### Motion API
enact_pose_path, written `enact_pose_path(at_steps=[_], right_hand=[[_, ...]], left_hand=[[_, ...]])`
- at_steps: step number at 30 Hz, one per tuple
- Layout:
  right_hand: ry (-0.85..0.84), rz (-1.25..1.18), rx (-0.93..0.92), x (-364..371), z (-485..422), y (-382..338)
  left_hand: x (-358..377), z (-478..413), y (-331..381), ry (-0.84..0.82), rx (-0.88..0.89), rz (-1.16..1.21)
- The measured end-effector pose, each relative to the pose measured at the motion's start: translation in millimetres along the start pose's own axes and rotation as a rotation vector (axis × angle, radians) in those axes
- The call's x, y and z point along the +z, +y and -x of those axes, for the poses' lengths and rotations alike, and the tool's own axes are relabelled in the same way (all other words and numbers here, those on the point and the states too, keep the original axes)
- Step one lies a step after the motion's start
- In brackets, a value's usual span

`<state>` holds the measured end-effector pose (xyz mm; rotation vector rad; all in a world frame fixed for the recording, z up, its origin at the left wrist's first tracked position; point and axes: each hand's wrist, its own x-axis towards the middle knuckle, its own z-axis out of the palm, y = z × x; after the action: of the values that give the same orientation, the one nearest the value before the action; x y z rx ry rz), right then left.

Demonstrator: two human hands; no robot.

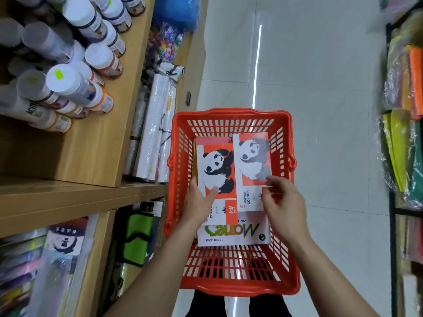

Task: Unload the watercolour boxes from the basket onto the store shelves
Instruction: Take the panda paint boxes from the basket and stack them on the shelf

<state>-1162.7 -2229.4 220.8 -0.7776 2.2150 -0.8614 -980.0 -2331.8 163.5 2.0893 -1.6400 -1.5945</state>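
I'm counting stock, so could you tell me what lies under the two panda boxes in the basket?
A white Monet box marked 12 colours lies under both panda boxes, its far part covered. Anything beneath it in the basket is hidden.

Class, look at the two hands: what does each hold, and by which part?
The left hand grips the left panda box by its lower left edge. The right hand is blurred at the right panda box; grip unclear.

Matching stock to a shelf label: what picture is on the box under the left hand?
Head view: a black-and-white panda on red, on the box the left hand grips.
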Motion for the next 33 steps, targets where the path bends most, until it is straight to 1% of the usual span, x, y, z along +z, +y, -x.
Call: enact_pose_path(at_steps=[1, 3, 8, 11, 13, 17, 20, 23, 27, 28, 30, 32, 33], right_hand=[[-0.076, -0.006, 0.032, 9, -5, 1], [-0.141, 0.016, 0.089, 25, -17, 2], [-0.086, 0.073, 0.084, 49, -33, 9], [-0.104, 0.137, 0.071, 54, -28, 21], [-0.153, 0.204, 0.039, 56, -24, 29], [-0.228, 0.439, -0.081, 67, -20, 38], [-0.208, 0.498, -0.117, 72, -19, 40], [-0.200, 0.505, -0.110, 70, -18, 43], [-0.208, 0.479, -0.097, 67, -19, 41], [-0.198, 0.454, -0.092, 66, -19, 39], [-0.125, 0.364, -0.068, 63, -20, 35], [-0.037, 0.252, -0.003, 59, -20, 33], [-0.021, 0.224, 0.037, 59, -21, 31]], left_hand=[[5, -5, -1, -0.007, -0.016, 0.011], [12, -11, -4, 0.012, -0.044, 0.021], [17, -7, -12, -0.001, -0.019, 0.225], [19, -4, -13, -0.015, 0.000, 0.299], [19, -5, -13, -0.006, 0.015, 0.329], [13, -5, -14, 0.007, 0.057, 0.266], [5, -8, -16, -0.008, 0.060, 0.207], [-1, -4, -9, -0.099, 0.072, 0.290], [-3, 4, 5, -0.132, 0.147, 0.325], [-4, 7, 8, -0.133, 0.153, 0.324], [-10, 14, 14, -0.104, 0.140, 0.296], [-24, 22, 13, -0.055, 0.124, 0.291], [-34, 27, 11, -0.038, 0.125, 0.302]])
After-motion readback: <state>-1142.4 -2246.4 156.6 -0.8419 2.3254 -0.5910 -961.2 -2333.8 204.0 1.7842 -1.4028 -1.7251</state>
